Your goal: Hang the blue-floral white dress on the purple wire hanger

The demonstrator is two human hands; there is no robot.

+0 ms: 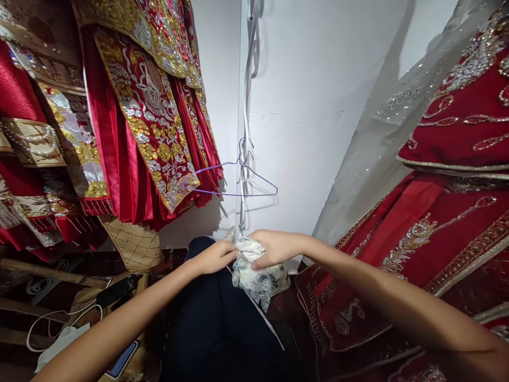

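**Bundling the floral cloth by the wall corner**

A white wall corner, hung with red embroidered garments (151, 116) on either side, stands ahead of me. My right hand (274, 248) is clamped on the top of a crumpled floral cloth (260, 281), pale with green-grey print, held over my dark-trousered lap (214, 318). My left hand (214, 257) pinches its edge. I judge I'm gathering it; next needs a firmer, even grip. A purple wire hanger (238, 180) hangs above.

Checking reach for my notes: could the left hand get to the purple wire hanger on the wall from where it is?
Probably yes. The left hand rests at the patterned cloth, just below the hanger, with only bare wall between. It would have to let go of the cloth first.
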